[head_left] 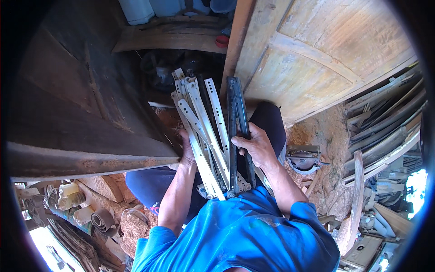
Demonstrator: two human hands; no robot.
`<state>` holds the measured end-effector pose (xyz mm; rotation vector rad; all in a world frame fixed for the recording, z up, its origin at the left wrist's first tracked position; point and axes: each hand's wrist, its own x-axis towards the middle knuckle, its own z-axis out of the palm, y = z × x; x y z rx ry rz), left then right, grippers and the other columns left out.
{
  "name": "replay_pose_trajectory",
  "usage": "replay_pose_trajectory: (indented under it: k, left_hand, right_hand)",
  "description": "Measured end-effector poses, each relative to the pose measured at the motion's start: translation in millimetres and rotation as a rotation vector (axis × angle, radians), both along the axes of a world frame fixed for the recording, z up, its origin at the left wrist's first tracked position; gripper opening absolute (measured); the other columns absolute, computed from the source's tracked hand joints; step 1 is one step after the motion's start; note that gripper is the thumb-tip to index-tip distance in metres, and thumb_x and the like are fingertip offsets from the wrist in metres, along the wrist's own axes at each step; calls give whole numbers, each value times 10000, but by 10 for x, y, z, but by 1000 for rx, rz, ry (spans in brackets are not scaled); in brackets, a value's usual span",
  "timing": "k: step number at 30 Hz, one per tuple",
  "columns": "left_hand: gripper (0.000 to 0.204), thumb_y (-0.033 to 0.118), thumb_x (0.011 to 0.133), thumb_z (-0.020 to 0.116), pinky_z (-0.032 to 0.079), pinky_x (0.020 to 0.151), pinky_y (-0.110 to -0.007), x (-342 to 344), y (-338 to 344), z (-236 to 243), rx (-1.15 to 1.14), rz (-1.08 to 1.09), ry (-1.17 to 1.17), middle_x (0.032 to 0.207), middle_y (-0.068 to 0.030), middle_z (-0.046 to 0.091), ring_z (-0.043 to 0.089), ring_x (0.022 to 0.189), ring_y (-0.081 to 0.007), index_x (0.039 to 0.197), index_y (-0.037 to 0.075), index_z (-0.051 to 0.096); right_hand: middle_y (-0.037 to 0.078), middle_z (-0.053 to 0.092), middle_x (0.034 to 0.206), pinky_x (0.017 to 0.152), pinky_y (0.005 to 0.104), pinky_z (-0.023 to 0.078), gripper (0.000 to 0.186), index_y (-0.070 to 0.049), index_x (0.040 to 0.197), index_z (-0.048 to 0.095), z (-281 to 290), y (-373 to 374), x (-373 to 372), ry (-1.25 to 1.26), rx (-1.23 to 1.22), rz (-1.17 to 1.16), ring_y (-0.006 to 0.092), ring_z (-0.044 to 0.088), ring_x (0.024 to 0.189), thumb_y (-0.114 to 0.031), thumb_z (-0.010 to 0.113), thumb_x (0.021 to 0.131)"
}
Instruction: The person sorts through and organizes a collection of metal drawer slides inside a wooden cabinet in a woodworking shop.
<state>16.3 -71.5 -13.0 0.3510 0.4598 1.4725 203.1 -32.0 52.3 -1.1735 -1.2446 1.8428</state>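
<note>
A bundle of white metal drawer slides (204, 124), pierced with holes along their length, leans upright in front of my chest. Their lower ends rest by the hem of my blue shirt. Around the bundle's left side my left hand (187, 148) is closed; its fingers are mostly hidden behind the slides. On the right stand black drawer slides (232, 131), side by side with the white ones. My right hand (256, 145) grips them, thumb across the front and fingers behind.
A dark wooden panel (81, 140) fills the left, its pale edge near my left forearm. To the right leans a panelled wooden door (308, 54). A circular saw (303, 159) sits in sawdust by my right knee. Stacked planks (385, 131) line the far right. Sandpaper rolls (103, 219) lie lower left.
</note>
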Motion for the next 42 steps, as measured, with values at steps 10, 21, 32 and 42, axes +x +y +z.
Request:
replay_pose_trajectory:
  k: [10,21,32,42]
  left_hand:
    - [1104,847,663,550,568,902,-426,-15,-48,3,-13,14,65,1303,-133,580,622,1125,-270,1439,80,384]
    - [1063,819,681,586,522,972,-420,-68,-29,-155,-98,-36,11,1292,-121,588,604,1150,-256,1413,65,424]
    - [633,438,949,572,530,958,-416,-131,-55,-156,-124,-231,-105,1265,-169,592,612,1140,-281,1394,12,423]
    - [623,238,800,798,554,886,-395,20,-125,551,-134,127,391,1122,-173,645,657,1006,-260,1284,-29,512]
  right_hand:
    - [8,621,852,476,209,440,334,-23,1103,577,109,22,-160,-31,-43,28,62,579,695,-111,751,832]
    - [85,697,862,787,310,507,403,35,1054,649,51,147,-236,-249,242,203,149,637,802,-150,768,716]
    - [227,635,1079,922,395,483,705,66,1235,500,-260,80,-207,-271,329,207,315,631,1018,-312,823,735]
    - [114,636,1129,910,332,466,492,23,1277,530,143,45,-155,149,107,76,168,592,1015,-147,681,840]
